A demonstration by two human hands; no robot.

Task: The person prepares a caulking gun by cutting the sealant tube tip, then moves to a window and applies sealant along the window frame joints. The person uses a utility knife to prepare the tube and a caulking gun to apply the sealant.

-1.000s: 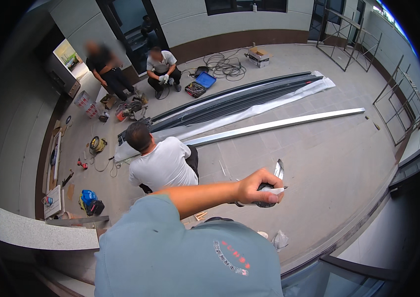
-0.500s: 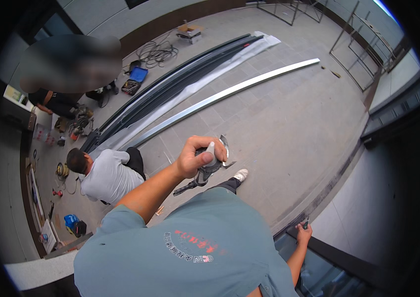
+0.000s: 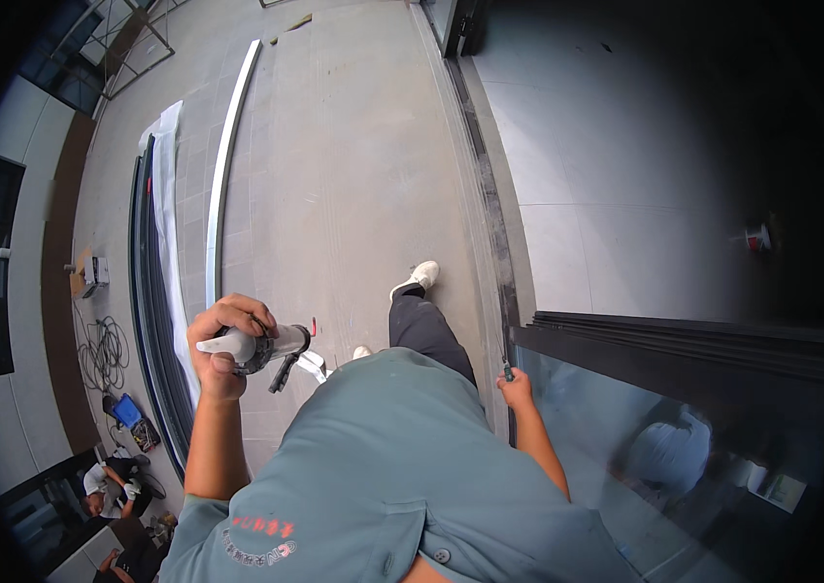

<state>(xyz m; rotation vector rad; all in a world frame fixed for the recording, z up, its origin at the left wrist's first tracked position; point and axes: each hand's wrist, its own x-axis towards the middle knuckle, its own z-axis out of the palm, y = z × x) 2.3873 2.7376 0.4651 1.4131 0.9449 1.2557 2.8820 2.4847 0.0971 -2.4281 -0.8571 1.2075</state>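
Note:
My left hand [image 3: 225, 315] is closed round a caulking gun [image 3: 287, 342] with a grey barrel and a pale cone nozzle at its near end. Its dark trigger handle juts out below the barrel. A crumpled white piece [image 3: 312, 363] shows just beyond the gun; whether it is attached I cannot tell. By the glass panel, my right hand [image 3: 519, 389] grips a small tool with a dark green handle and thin shaft, apparently a screwdriver [image 3: 508, 370]. It is held low beside the dark door track.
A long silver metal profile [image 3: 227, 165] lies ahead on the left, beside dark profiles [image 3: 144, 233] on white wrapping. A dark floor track [image 3: 487, 185] runs along my right, next to a glass panel [image 3: 587, 428]. At lower left are a blue toolbox [image 3: 127, 411], coiled cable [image 3: 103, 358] and people.
My view has swung to the right, now facing along the floor track. Both hands keep hold of their tools. The person in the grey shirt is no longer seen directly beside me.

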